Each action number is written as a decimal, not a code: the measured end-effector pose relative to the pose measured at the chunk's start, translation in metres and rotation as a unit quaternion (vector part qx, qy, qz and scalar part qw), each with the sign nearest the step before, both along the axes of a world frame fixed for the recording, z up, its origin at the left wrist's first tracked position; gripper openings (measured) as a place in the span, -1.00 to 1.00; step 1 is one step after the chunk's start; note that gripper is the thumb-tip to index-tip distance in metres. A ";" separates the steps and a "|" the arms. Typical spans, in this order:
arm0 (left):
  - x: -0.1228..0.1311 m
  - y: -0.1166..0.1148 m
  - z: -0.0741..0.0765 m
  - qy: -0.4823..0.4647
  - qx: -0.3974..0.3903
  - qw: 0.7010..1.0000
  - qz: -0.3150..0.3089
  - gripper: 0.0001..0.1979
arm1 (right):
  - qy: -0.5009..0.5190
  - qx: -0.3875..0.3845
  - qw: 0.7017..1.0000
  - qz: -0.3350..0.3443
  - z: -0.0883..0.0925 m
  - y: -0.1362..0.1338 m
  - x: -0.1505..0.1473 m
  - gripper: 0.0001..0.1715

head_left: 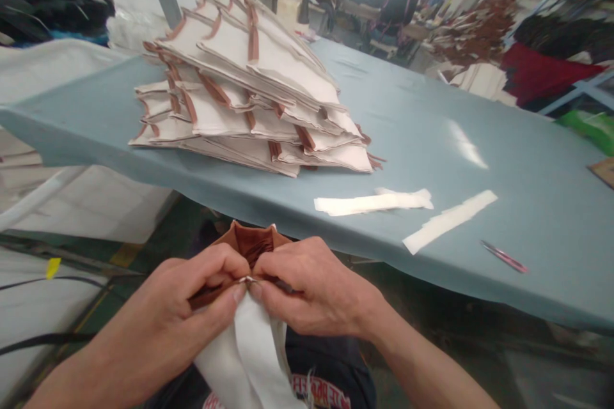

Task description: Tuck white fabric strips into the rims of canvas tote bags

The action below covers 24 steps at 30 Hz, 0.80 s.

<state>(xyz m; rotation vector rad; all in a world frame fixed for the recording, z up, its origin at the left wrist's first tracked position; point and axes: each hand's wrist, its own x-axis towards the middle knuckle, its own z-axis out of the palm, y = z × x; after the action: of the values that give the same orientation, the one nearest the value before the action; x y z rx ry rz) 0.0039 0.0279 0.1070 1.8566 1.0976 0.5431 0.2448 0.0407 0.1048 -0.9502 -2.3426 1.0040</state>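
Clamped by the edge just above the lap: a white-and-brown fabric piece (261,348), caught between fingers and thumb of both left hand (192,297) and right hand (316,284). Dead center between them, so neither really nearer. Long axis pretty much straight away from the body, with white end toward the lap, brown end past the fingers. Beyond that, on the blue-green counter (398,115), two white strips (374,203) plus a slim pink tool (504,257), all closer to right hand. Further back and left, a big stack of brown-trimmed white pieces (278,86).
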 end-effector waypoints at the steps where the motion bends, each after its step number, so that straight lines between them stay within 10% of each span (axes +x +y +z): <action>1: 0.000 -0.001 -0.001 0.000 0.011 1.000 0.002 -0.77 | 0.007 -0.006 1.000 -0.007 -0.001 0.000 0.000 -0.75; 11: -0.008 -0.003 -0.008 0.014 0.234 0.971 -0.046 -0.79 | 0.129 -0.106 0.984 -0.066 -0.006 -0.004 -0.008 -0.82; 18: -0.020 -0.016 -0.025 0.030 0.223 0.972 -0.064 -0.59 | 0.207 -0.359 0.910 -0.029 -0.011 -0.001 -0.009 -0.82; 24: -0.008 -0.017 -0.011 0.028 0.224 0.974 -0.015 -0.73 | 0.161 -0.331 0.928 -0.052 -0.010 -0.001 -0.014 -0.92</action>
<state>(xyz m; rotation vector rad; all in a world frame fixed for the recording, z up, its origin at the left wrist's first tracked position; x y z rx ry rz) -0.0044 0.0104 0.0955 2.2842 1.0413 0.7743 0.2306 0.0392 0.0953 -1.0218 -1.6759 1.8040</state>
